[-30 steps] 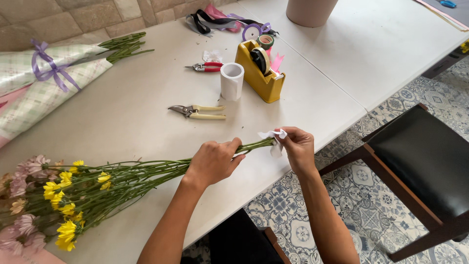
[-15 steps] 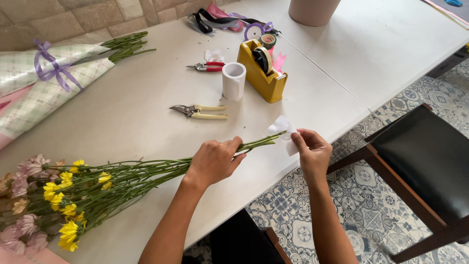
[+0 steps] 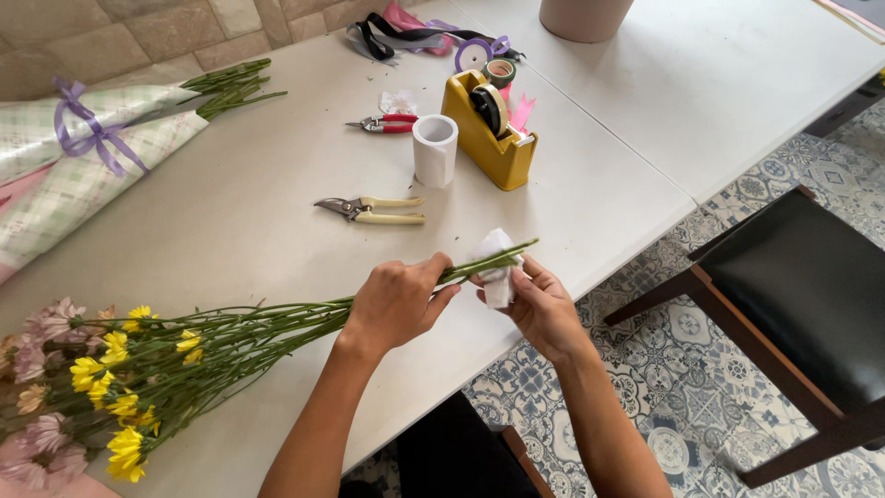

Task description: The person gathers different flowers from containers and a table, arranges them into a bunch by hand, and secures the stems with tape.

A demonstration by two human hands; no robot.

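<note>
A bunch of yellow and pale pink flowers (image 3: pixel 101 369) lies on the white table (image 3: pixel 230 221), its long green stems (image 3: pixel 277 318) pointing right. My left hand (image 3: pixel 398 300) grips the stems near their cut ends. My right hand (image 3: pixel 539 304) holds a small piece of white paper or tissue (image 3: pixel 496 267) against the stem tips, which stick out past it.
Cream-handled pruning shears (image 3: pixel 373 210), a white tape roll (image 3: pixel 434 149), a yellow tape dispenser (image 3: pixel 490 138) and red-handled snips (image 3: pixel 385 124) lie beyond. A wrapped bouquet with purple ribbon (image 3: pixel 88 148) lies at the left. A dark-seated wooden chair (image 3: pixel 802 295) stands right.
My right hand swung out from the stem ends with the white piece, then came back, and now presses it around the tips. The left hand kept its grip.
</note>
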